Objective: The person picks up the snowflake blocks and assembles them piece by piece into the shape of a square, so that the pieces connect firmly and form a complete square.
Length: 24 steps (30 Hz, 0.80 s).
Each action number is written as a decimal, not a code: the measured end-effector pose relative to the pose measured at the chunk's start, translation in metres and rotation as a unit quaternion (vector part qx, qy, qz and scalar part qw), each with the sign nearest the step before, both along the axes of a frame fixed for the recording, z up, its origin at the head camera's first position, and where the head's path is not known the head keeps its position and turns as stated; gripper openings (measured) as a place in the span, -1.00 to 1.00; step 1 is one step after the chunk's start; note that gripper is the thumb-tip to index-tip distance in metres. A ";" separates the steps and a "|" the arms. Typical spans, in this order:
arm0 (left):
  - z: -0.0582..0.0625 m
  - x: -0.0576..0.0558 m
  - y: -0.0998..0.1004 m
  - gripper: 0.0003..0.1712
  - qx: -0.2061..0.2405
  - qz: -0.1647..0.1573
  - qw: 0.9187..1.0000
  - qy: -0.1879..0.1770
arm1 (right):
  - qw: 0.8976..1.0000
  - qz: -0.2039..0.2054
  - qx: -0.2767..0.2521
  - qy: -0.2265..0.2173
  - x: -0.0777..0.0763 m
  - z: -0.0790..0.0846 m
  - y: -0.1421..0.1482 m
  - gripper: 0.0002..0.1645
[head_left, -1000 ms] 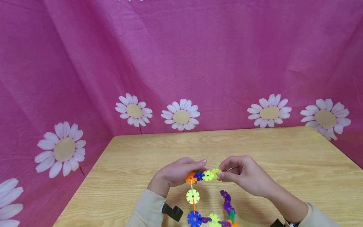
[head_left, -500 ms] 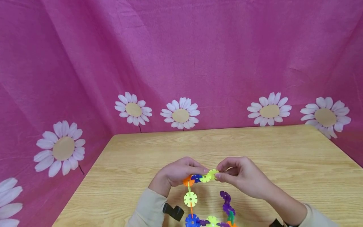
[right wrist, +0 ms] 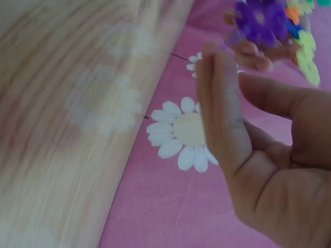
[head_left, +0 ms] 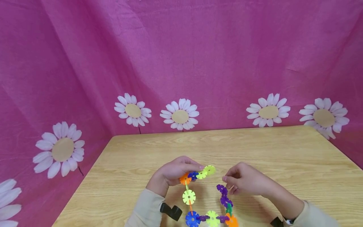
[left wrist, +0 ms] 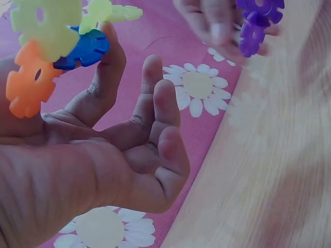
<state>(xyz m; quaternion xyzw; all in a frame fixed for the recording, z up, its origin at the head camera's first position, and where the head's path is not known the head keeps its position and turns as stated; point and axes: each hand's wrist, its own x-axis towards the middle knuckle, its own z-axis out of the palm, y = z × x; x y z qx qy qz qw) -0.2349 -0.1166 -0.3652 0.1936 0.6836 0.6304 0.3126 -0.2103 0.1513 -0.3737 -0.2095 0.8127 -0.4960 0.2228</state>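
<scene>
My left hand (head_left: 175,171) pinches a chain of notched plastic snowflake discs (head_left: 189,197) near its upper end, between thumb and index finger. Beyond the thumb a yellow disc (head_left: 210,170) ends that side; blue (left wrist: 90,46) and orange discs (left wrist: 31,80) sit by the finger in the left wrist view, where the other fingers are loosely bent. The chain runs down and across to the right, then up to a purple end (head_left: 222,189). Just beside that purple end is my right hand (head_left: 246,179), its fingers holding nothing; the right wrist view shows them fairly straight, apart from the purple disc (right wrist: 261,20).
A light wooden table (head_left: 136,157) lies beneath the hands. Behind it and at the left hangs a pink cloth (head_left: 215,63) with large white daisies. Black camera mounts (head_left: 171,211) sit at both wrists.
My right hand has let go of the yellow end disc and moved down and right to beside the purple end. My left hand keeps its hold, and the chain has shifted slightly left.
</scene>
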 end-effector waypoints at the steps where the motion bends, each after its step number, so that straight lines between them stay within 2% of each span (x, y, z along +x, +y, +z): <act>1: 0.001 0.000 -0.001 -0.64 0.005 0.001 1.000 0.002 | 1.000 0.004 0.007 -0.011 0.001 -0.002 -0.001 -0.67; 5: 0.003 0.001 -0.004 -0.72 0.020 0.003 1.000 0.004 | 0.998 0.011 0.011 -0.066 0.002 -0.006 -0.005 -0.59; 11: 0.001 -0.001 -0.006 -0.72 0.014 0.005 1.000 -0.006 | 0.991 0.022 -0.048 -0.127 -0.001 -0.008 -0.002 -0.66; 16: -0.002 -0.003 -0.008 -0.65 0.003 0.010 1.000 -0.005 | 0.983 0.035 -0.106 -0.144 -0.005 -0.002 0.005 -0.66; 24: -0.005 -0.004 -0.007 -0.72 -0.012 0.009 1.000 -0.020 | 0.980 0.045 -0.143 -0.130 -0.006 0.010 0.012 -0.60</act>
